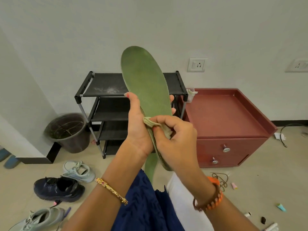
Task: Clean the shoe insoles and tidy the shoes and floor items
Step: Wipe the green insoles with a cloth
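Observation:
A green shoe insole (145, 80) stands upright in front of me, toe end up. My left hand (138, 124) grips it round the middle from behind. My right hand (175, 139) pinches a small pale green cloth (150, 121) and presses it against the insole's lower part. A second green insole (150, 167) hangs below the hands, partly hidden. On the floor at the left lie a pale mint sneaker (78, 170), a dark navy sneaker (58, 189) and a grey sneaker (38, 219).
A black shoe rack (106, 90) stands against the wall, a dark bucket (68, 130) to its left and a red cabinet (225, 124) to its right. Laces (221, 179), small tubes (281, 207) and a cable (283, 130) litter the floor at the right. Blue slippers (10, 160) lie far left.

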